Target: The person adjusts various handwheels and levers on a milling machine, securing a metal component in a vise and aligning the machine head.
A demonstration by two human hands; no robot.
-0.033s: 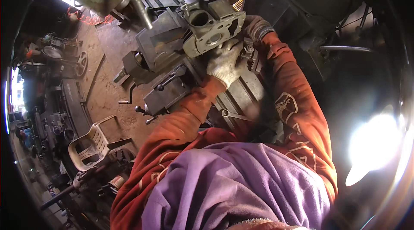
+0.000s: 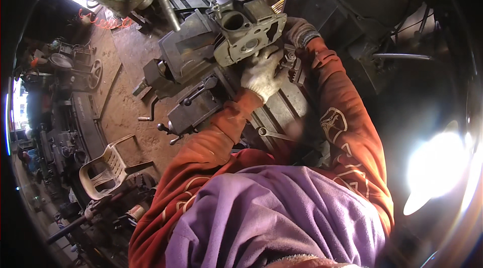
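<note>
A grey metal engine casting (image 2: 249,44), with a round bore in its top and a flat face toward me, rests tilted on the machine. My left hand (image 2: 262,69), in a whitish knit glove, is closed at the lower edge of that face, its fingertips partly hidden by the metal. At the casting's right end, my right hand (image 2: 300,31), in a darker soiled glove, curls round the corner; most of its fingers are out of sight. Just below my right hand, a small clamp-like metal block (image 2: 292,62) stands on the slotted machine table (image 2: 287,102).
Above and left of the casting hangs a machine spindle (image 2: 166,6) with a slim tool. Crank handles (image 2: 198,92) stick out on the left. A spanner (image 2: 271,133) lies on the table. Beyond are a plastic chair (image 2: 108,170) and a bright lamp (image 2: 437,170).
The spindle tool shows slightly farther right and a little higher in the picture. My hands and the casting look the same.
</note>
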